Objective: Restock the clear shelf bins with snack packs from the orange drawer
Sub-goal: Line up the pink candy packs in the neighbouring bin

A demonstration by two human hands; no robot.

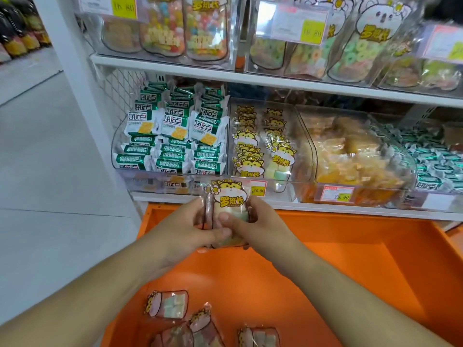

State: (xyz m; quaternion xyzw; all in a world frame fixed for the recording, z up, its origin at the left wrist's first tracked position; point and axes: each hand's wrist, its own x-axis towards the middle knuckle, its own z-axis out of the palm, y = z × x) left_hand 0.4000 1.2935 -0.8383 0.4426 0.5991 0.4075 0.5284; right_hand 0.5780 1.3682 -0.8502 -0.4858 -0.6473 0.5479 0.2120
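We hold a small stack of hamster-printed snack packs upright in both hands above the orange drawer.

Our left hand curls round the stack's left side, thumb laid across the front, while our right hand grips its right edge with the thumb pressing the glossy clear film over pale pastel cubes. The stack sits just in front of the clear bin, a curved-front acrylic box part filled with the same yellow cartoon packs. Left of it, a bin holds green-and-white cracker packets in crinkled foil rows; to its right, a bin holds yellow wrapped pieces. Four loose packs lie flat on the smooth drawer floor near us.
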